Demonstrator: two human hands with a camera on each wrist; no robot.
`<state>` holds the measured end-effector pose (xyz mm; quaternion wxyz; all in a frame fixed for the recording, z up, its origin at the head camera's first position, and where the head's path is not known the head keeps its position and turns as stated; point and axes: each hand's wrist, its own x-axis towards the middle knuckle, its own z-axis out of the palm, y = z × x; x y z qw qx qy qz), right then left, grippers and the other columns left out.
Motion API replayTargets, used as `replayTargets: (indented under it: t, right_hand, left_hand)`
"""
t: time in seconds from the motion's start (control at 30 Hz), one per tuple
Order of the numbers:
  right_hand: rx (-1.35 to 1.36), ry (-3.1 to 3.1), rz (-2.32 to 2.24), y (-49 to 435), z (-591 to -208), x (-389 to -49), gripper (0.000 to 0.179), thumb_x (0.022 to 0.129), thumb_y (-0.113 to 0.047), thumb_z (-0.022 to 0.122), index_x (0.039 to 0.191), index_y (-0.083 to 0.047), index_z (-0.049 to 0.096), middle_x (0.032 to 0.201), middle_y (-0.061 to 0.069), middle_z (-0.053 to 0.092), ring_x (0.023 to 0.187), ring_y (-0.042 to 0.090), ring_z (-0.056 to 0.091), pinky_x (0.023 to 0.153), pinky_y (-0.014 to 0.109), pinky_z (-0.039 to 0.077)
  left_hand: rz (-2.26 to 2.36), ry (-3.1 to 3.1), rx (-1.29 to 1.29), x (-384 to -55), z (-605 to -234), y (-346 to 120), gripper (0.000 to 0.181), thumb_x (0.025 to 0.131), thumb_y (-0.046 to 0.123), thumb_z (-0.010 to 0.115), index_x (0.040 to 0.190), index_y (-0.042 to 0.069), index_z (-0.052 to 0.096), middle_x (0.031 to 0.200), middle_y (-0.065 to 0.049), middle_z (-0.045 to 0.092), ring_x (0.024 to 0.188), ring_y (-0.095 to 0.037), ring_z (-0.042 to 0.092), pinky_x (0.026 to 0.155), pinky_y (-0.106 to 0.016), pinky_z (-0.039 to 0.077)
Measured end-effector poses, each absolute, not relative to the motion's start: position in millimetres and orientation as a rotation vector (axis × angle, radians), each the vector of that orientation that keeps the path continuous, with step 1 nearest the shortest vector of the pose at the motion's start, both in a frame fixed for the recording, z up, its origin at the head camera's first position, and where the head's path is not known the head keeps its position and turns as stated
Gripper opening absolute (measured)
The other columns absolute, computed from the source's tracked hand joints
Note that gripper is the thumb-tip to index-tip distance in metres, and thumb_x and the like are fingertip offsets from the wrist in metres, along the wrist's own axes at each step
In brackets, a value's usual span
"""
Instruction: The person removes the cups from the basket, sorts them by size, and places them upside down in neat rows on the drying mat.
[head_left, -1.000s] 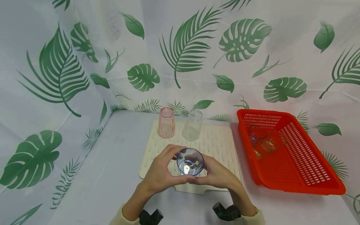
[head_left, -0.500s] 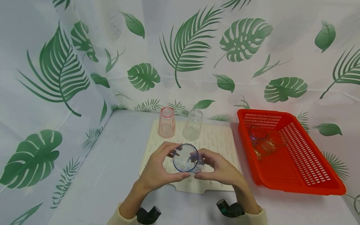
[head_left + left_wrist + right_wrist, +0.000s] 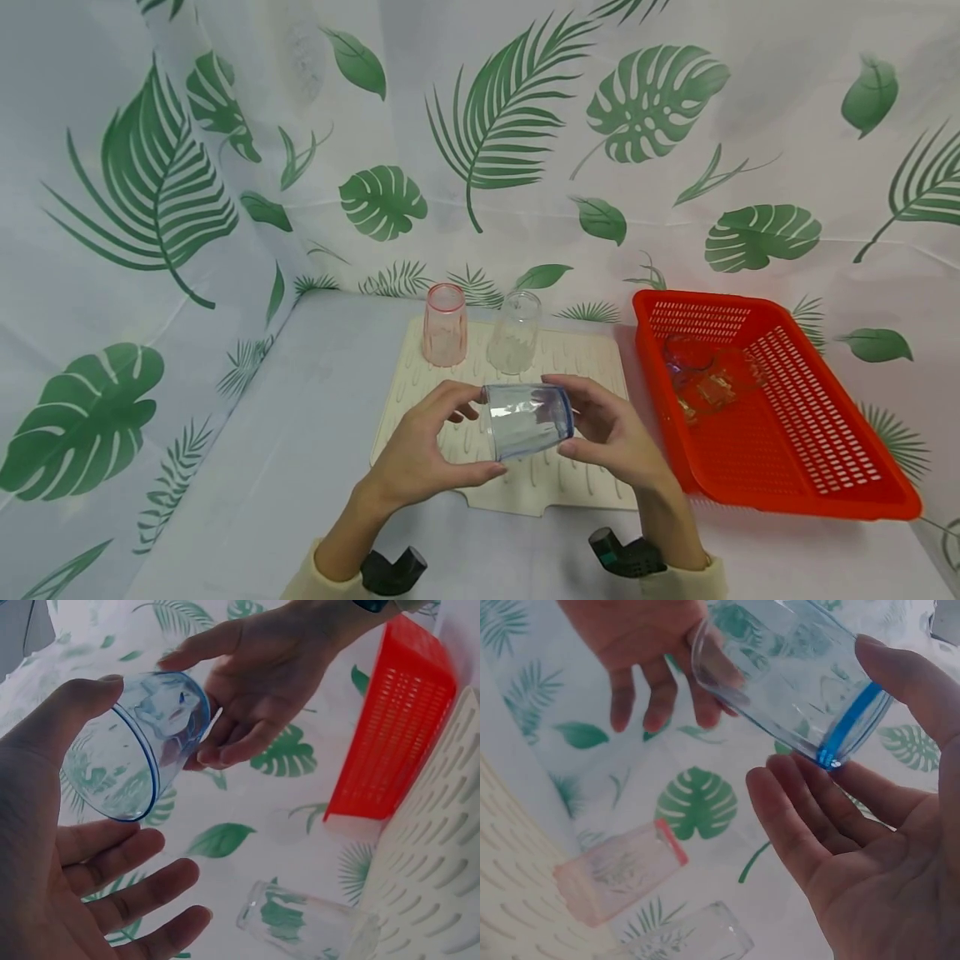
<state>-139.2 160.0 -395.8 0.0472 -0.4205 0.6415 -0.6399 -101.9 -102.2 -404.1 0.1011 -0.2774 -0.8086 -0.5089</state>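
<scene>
A clear blue-tinted drinking glass (image 3: pixel 527 419) is held on its side above the mat, between both hands. My left hand (image 3: pixel 420 450) pinches its open end, thumb and forefinger at the blue rim in the left wrist view; the other left fingers are spread. At the thick blue base, my right hand (image 3: pixel 618 429) holds the glass between thumb and fingers, as the right wrist view shows. Behind the hands, a pink glass (image 3: pixel 445 333) and a clear glass (image 3: pixel 514 337) stand side by side on the cream ridged mat (image 3: pixel 581 362), seemingly base up.
To the right of the mat sits a red perforated basket (image 3: pixel 795 502), holding some transparent glassware (image 3: pixel 712 390) at its far left. A leaf-printed cloth (image 3: pixel 480 250) rises behind the table and along the left.
The glass has turned from its opening facing the head camera to lying sideways, rim left and base right. My right hand has shifted right with the base; the left stays nearly in place.
</scene>
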Motion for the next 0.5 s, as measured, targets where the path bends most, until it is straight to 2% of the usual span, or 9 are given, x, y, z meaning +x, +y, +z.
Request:
replayTargets:
  t: [0.27, 0.5]
  right_hand:
    - [-1.374, 1.814, -2.055, 151, -396, -143, 0.057, 0.082, 0.006, 0.062, 0.132, 0.015, 0.036, 0.125, 0.018, 0.05, 0.11, 0.028, 0.054, 0.093, 0.034, 0.054]
    - [-1.386, 1.89, -2.101, 147, -397, -142, 0.06, 0.072, 0.013, 0.062, 0.129, 0.012, 0.042, 0.121, 0.016, 0.05, 0.104, 0.026, 0.051, 0.086, 0.032, 0.056]
  left_hand:
    - [-1.513, -2.492, -0.764, -99, -406, -99, 0.066, 0.07, 0.052, 0.077, 0.128, 0.042, 0.045, 0.118, 0.022, 0.05, 0.098, -0.002, 0.054, 0.083, -0.026, 0.052]
    - [-1.427, -2.589, -0.702, -95, -414, -107, 0.073, 0.073, 0.053, 0.074, 0.136, 0.039, 0.04, 0.122, 0.02, 0.05, 0.098, 0.0, 0.055, 0.08, -0.024, 0.052]
